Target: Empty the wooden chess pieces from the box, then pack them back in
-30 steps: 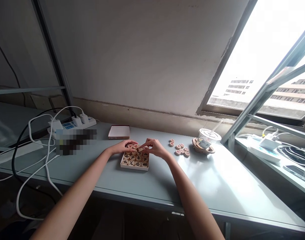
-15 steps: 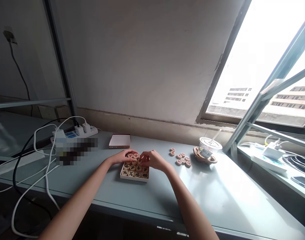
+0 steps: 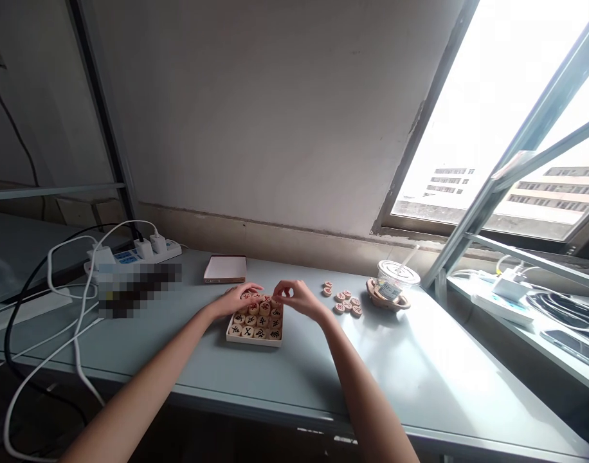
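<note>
A shallow white box (image 3: 254, 343) on the desk holds rows of round wooden pieces (image 3: 260, 333) with black and red characters. My left hand (image 3: 236, 298) rests over the box's back left corner, fingers spread across the red-marked pieces there. At the back right corner, my right hand (image 3: 294, 299) has thumb and forefinger curled together at a piece; whether it grips that piece is hard to see. Several loose round pieces (image 3: 347, 305) lie to the right of the box, with two more (image 3: 327, 290) a little behind them.
Behind the box lies an open lid (image 3: 226, 269). A lidded plastic cup (image 3: 393, 280) stands in a wooden holder (image 3: 388, 302) at the right. Power strips (image 3: 164, 252) and looping white cables (image 3: 82, 321) occupy the left; a metal post (image 3: 487, 180) rises at the right.
My right hand has lifted slightly from over the pieces to the back right corner, uncovering more of them. My left hand has shifted back a little, its fingers more extended. The view has turned slightly.
</note>
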A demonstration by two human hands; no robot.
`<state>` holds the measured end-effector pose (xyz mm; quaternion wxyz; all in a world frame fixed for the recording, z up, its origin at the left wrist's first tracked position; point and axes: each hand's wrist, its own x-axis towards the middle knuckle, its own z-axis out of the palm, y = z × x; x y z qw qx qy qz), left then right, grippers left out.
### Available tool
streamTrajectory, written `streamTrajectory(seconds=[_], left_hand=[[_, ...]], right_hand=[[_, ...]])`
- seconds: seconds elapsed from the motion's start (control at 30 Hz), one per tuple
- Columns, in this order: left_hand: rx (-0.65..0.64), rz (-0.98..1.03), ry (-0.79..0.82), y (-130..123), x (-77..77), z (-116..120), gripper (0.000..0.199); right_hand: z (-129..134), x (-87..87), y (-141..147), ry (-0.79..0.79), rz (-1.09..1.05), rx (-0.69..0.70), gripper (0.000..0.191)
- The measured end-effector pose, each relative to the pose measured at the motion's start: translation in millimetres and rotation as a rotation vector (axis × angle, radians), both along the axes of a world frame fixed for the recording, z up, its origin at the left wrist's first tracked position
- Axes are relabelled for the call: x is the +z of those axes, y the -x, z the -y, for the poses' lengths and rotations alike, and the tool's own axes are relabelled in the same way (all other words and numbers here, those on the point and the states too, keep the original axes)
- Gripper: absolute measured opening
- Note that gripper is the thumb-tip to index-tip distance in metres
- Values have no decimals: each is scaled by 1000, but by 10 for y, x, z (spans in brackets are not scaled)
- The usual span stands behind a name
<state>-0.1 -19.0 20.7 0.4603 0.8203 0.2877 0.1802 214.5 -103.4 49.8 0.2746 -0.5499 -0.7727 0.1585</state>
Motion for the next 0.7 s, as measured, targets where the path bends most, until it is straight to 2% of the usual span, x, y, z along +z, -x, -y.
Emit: streamTrajectory(seconds=[0.13, 0.2, 0.23, 0.3, 0.4, 0.5, 0.6, 0.7], left_hand=[[51, -77, -129, -48, -44, 6, 54], [40, -127, -181, -52, -39, 10, 53], [32, -144, -191, -50, -33, 13, 52], [22, -157, -184, -44, -20, 16, 51], [18, -144, -159, -36, -20, 9, 54], [15, -129, -150, -31, -34, -4, 55], [15, -128, -151, -34, -44, -8, 54], [29, -112, -142, -52, -59, -5, 52]], right_hand=[[-17, -99, -278, -171, 322, -506, 22], [-11, -194, -424, -113, 471, -706, 27], [-8, -240, -485, -47, 510, -757, 27], [-5, -308, -573, 73, 524, -783, 25], [-14, -328, -608, 121, 498, -740, 30], [-33, -289, -562, 110, 487, -700, 40], [-47, -262, -503, 25, 496, -671, 33], [-52, -271, -476, -42, 560, -699, 28]])
